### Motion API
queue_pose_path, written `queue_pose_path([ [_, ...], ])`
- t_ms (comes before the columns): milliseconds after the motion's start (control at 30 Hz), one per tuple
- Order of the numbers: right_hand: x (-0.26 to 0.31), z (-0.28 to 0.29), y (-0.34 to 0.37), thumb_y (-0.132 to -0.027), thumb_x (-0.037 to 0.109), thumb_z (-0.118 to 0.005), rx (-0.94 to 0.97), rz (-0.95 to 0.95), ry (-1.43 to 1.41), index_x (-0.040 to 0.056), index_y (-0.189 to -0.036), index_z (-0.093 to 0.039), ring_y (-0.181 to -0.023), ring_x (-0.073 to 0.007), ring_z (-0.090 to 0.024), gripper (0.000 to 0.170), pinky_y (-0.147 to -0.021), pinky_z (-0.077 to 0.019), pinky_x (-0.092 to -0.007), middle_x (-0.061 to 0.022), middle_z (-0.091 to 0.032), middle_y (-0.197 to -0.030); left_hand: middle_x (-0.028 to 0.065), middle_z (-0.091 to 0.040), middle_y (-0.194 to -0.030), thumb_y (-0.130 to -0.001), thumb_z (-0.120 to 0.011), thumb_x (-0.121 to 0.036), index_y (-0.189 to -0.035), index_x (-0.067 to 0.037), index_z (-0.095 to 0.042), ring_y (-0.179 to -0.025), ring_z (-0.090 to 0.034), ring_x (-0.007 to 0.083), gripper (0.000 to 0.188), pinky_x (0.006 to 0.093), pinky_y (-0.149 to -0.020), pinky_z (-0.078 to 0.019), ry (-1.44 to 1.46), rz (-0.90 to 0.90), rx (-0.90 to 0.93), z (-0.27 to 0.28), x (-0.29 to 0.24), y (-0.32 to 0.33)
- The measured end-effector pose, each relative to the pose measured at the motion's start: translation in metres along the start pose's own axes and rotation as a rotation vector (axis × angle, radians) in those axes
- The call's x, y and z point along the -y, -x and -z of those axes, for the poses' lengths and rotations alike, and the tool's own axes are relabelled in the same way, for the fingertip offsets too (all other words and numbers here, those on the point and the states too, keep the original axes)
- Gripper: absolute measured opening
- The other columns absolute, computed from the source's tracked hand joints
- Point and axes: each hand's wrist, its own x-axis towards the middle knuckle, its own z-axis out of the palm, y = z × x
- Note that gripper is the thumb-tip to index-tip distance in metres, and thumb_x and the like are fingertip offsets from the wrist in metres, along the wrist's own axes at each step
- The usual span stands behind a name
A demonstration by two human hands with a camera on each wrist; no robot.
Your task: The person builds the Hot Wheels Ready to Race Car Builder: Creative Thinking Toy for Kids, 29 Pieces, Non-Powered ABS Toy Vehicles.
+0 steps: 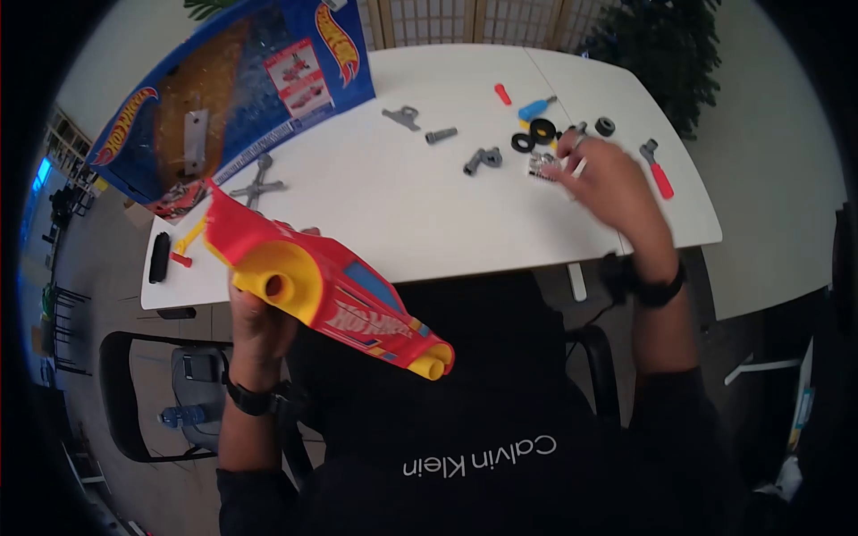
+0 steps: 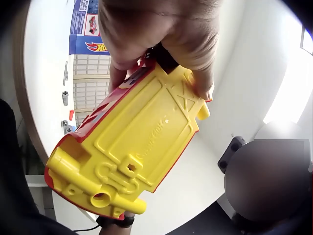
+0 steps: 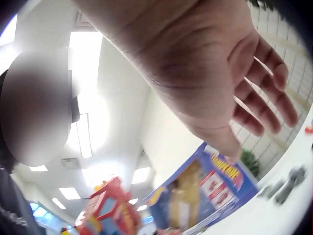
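Observation:
My left hand (image 1: 257,326) grips the toy car body (image 1: 344,290) at one end, holding it up in front of the table's near edge. Red sides with Hot Wheels lettering show in the head view; the yellow underside (image 2: 146,129), with moulded ridges and round holes, faces the left wrist camera. Over the right part of the table, my right hand (image 1: 612,183) reaches in among small parts. Its fingers (image 3: 264,98) are loosely bent and parted, with nothing between them in the right wrist view. A chrome engine piece (image 1: 542,166) lies right by its fingertips, beside black tyres (image 1: 542,131).
A blue Hot Wheels box (image 1: 241,89) stands at the table's back left. Grey parts (image 1: 483,161) lie mid-table, with a blue tool (image 1: 534,109) behind the tyres. A red-handled tool (image 1: 661,181) lies far right. Yellow and black pieces (image 1: 160,257) sit at the left edge.

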Motion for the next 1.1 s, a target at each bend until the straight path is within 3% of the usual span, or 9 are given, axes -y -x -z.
queue_pose_path([
  [100, -0.053, 0.012, -0.036, -0.094, 0.029, -0.080, 0.082, -0.133, 0.168, 0.0069, -0.109, -0.073, -0.087, -0.0285, -0.073, 0.028, -0.077, -0.0576, -0.0405, -0.0117, -0.075, -0.097, 0.0038, -0.056, -0.146, -0.080, -0.092, -0.051, -0.159, -0.023, -0.033, -0.146, -0.052, 0.0296, 0.103, 0.0772, -0.118, -0.0394, 0.106, 0.017, -0.030, 0.000, -0.004, 0.005],
  [367, -0.069, -0.037, -0.100, -0.090, 0.017, -0.083, 0.235, 0.143, 0.269, 0.0066, -0.140, -0.066, -0.127, -0.0307, -0.058, 0.054, -0.109, -0.0498, -0.0400, -0.0147, -0.066, -0.128, 0.0021, -0.054, -0.139, -0.079, -0.092, -0.053, -0.153, -0.024, -0.040, -0.145, -0.049, 0.0284, 0.095, 0.0759, -0.116, -0.0423, 0.119, 0.052, 0.027, -0.013, 0.007, 0.002],
  [533, -0.070, -0.051, -0.124, -0.078, -0.001, -0.083, 0.307, 0.207, 0.207, 0.0035, -0.129, -0.070, -0.119, -0.0361, -0.067, 0.053, -0.108, -0.0531, -0.0396, -0.0169, -0.070, -0.127, 0.0034, -0.057, -0.137, -0.078, -0.096, -0.044, -0.149, -0.024, -0.044, -0.143, -0.052, 0.0295, 0.090, 0.0759, -0.115, -0.0432, 0.196, 0.097, 0.081, -0.013, 0.023, -0.003],
  [633, -0.072, -0.045, -0.123, -0.078, -0.004, -0.081, 0.288, 0.162, 0.155, 0.0017, -0.125, -0.070, -0.118, -0.0361, -0.066, 0.049, -0.105, -0.0537, -0.0392, -0.0172, -0.070, -0.124, 0.0146, -0.063, -0.140, -0.077, -0.098, -0.035, -0.151, -0.007, -0.042, -0.137, -0.059, 0.0414, 0.098, 0.0584, -0.111, -0.0551, 0.326, 0.082, 0.040, -0.021, 0.032, -0.004],
  [700, -0.081, -0.034, -0.121, -0.078, -0.005, -0.080, 0.139, 0.236, 0.140, -0.0002, -0.122, -0.069, -0.115, -0.0370, -0.067, 0.046, -0.102, -0.0541, -0.0388, -0.0162, -0.070, -0.123, 0.0063, -0.057, -0.137, -0.077, -0.097, -0.043, -0.148, -0.019, -0.040, -0.143, -0.052, 0.0327, 0.094, 0.0771, -0.114, -0.0424, 0.177, 0.163, 0.037, -0.023, 0.028, -0.003],
  [833, 0.001, 0.020, -0.088, -0.078, 0.002, -0.085, -0.056, 0.336, -0.110, 0.0018, -0.123, -0.069, -0.106, -0.0269, -0.071, 0.048, -0.094, -0.0576, -0.0352, -0.0131, -0.070, -0.124, 0.0144, -0.060, -0.143, -0.080, -0.096, -0.038, -0.154, -0.005, -0.037, -0.135, -0.061, 0.0341, 0.100, 0.0514, -0.115, -0.0523, 0.172, 0.186, -0.102, -0.033, 0.028, -0.003],
  [867, 0.030, 0.026, -0.070, -0.077, 0.003, -0.086, -0.066, 0.490, -0.222, 0.0024, -0.124, -0.069, -0.103, -0.0243, -0.071, 0.049, -0.092, -0.0586, -0.0344, -0.0123, -0.071, -0.123, 0.0125, -0.061, -0.143, -0.088, -0.088, -0.010, -0.154, -0.005, -0.040, -0.132, -0.064, 0.0269, 0.082, 0.0436, -0.114, -0.0532, 0.330, 0.189, -0.092, -0.034, 0.029, -0.002],
  [967, 0.105, 0.036, -0.016, -0.077, 0.001, -0.086, 0.089, 0.784, -0.497, 0.0001, -0.129, -0.070, -0.107, -0.0242, -0.071, 0.054, -0.088, -0.0589, -0.0358, -0.0140, -0.071, -0.121, 0.0132, -0.063, -0.141, -0.092, -0.085, -0.010, -0.150, -0.004, -0.043, -0.130, -0.065, 0.0263, 0.072, 0.0440, -0.113, -0.0540, 0.276, 0.250, -0.063, -0.047, 0.027, -0.006],
  [1100, 0.144, 0.022, 0.022, -0.071, 0.013, -0.095, 0.118, 0.749, -0.549, 0.0015, -0.126, -0.075, -0.101, -0.0250, -0.074, 0.059, -0.088, -0.0600, -0.0355, -0.0122, -0.076, -0.112, 0.0140, -0.063, -0.139, -0.093, -0.085, -0.011, -0.149, -0.003, -0.043, -0.128, -0.066, 0.0268, 0.070, 0.0440, -0.112, -0.0549, 0.267, 0.256, -0.100, -0.051, 0.033, -0.004],
])
